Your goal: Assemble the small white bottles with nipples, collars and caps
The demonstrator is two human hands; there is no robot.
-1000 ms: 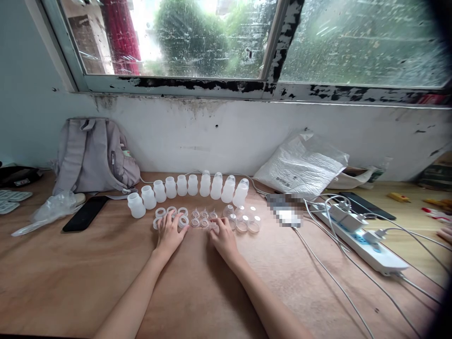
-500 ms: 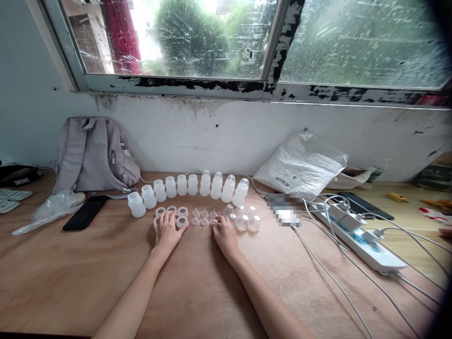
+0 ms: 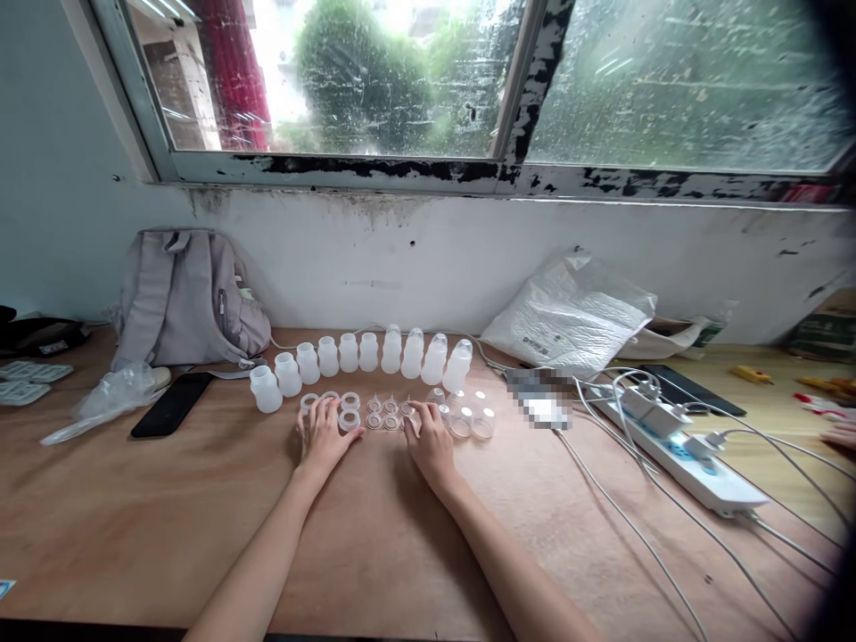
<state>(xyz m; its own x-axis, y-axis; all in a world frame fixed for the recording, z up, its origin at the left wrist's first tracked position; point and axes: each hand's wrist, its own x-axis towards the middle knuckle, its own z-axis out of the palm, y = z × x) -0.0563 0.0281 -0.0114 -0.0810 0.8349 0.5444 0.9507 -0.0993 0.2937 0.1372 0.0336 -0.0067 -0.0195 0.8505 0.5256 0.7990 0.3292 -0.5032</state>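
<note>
"How are the hands set?"

"The left hand [image 3: 326, 437] spreads, bent, over the collar rings [image 3: 349, 419]; the right hand [image 3: 430, 448] curls at the rightmost teats [image 3: 374, 421], left of the domed caps [image 3: 482, 425]. I can't tell whether either grips anything."

"Why the groups?"

"Probably to keep like parts together, the baby bottles [image 3: 327, 357] arced behind, within reach."

"And beyond?"

"The wooden table [image 3: 374, 553] meets a stained wall [image 3: 374, 245] beneath a streaked window [image 3: 374, 89]."
</note>
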